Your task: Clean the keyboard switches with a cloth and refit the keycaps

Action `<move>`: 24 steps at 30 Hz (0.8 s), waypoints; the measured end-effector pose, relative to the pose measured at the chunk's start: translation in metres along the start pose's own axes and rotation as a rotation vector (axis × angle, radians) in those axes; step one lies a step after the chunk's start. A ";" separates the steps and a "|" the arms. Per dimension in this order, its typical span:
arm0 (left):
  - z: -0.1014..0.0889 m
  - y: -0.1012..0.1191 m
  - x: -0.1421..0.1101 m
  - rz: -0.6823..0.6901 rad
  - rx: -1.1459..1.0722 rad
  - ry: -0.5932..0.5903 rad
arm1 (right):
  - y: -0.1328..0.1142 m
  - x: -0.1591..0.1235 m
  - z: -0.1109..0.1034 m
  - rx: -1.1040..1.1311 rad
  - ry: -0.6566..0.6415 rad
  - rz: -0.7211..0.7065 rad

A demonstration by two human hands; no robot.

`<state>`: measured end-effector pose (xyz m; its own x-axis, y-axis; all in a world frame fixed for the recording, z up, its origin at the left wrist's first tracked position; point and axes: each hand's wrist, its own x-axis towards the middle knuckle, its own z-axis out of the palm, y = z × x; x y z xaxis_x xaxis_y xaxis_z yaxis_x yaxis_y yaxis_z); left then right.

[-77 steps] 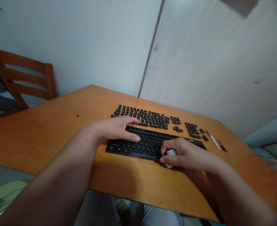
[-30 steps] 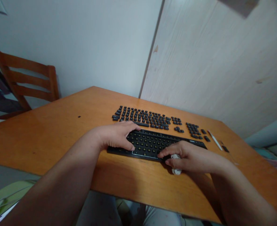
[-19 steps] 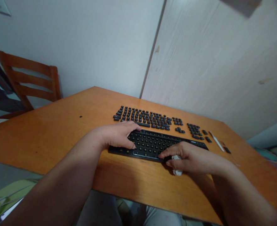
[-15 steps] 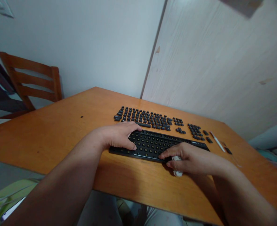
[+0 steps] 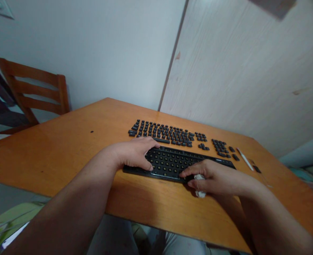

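A black keyboard base (image 5: 169,163), its keycaps off and rows of bare switch spots showing, lies on the table. My left hand (image 5: 140,152) grips its left end, thumb on the front part and fingers reaching over the back edge. At the front edge, right of the middle, my right hand (image 5: 205,177) has its fingertips on the base. A crumpled white tissue (image 5: 200,193) is tucked in that hand's fingers and hangs out below. Loose black keycaps (image 5: 167,132) are laid out in keyboard order just behind the base.
More keycaps (image 5: 220,147) lie in a block to the right. Beyond them are a white pen-like tool (image 5: 244,158) and a small dark piece (image 5: 256,169). The wooden table (image 5: 73,141) meets the wall at the back; a wooden chair (image 5: 36,88) stands at the left.
The view has shifted very slightly. Both hands stay in nearly the same places on the keyboard base, and the tissue remains in my right hand.
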<state>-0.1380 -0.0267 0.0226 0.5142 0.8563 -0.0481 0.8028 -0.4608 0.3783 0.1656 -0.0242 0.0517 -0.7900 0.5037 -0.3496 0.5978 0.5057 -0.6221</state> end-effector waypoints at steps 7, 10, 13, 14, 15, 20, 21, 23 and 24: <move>0.000 0.000 -0.001 -0.006 -0.011 0.007 | 0.000 -0.002 -0.001 0.042 0.028 0.028; 0.000 0.000 -0.001 -0.002 0.000 0.000 | -0.003 0.000 0.001 0.033 -0.016 0.016; 0.000 -0.001 0.000 0.001 -0.003 0.001 | -0.004 0.001 0.001 0.032 -0.031 0.003; 0.000 -0.001 0.000 0.001 -0.006 0.003 | -0.003 0.000 0.001 0.032 -0.021 0.003; 0.000 -0.001 0.000 0.001 -0.007 0.003 | -0.002 0.000 0.001 0.038 -0.009 0.006; -0.002 -0.001 -0.001 -0.002 -0.053 0.013 | 0.003 -0.001 0.001 0.151 0.101 0.046; -0.003 -0.002 -0.001 -0.006 -0.080 0.023 | 0.005 0.000 0.001 0.163 0.140 0.048; -0.003 -0.002 -0.001 -0.015 -0.155 0.052 | 0.009 0.004 0.001 0.175 0.227 0.046; -0.002 -0.003 -0.001 -0.023 -0.201 0.073 | 0.011 0.006 0.001 0.187 0.269 0.050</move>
<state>-0.1417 -0.0259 0.0234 0.4671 0.8842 0.0052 0.7344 -0.3912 0.5546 0.1674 -0.0160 0.0420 -0.6811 0.7041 -0.2006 0.5795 0.3510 -0.7355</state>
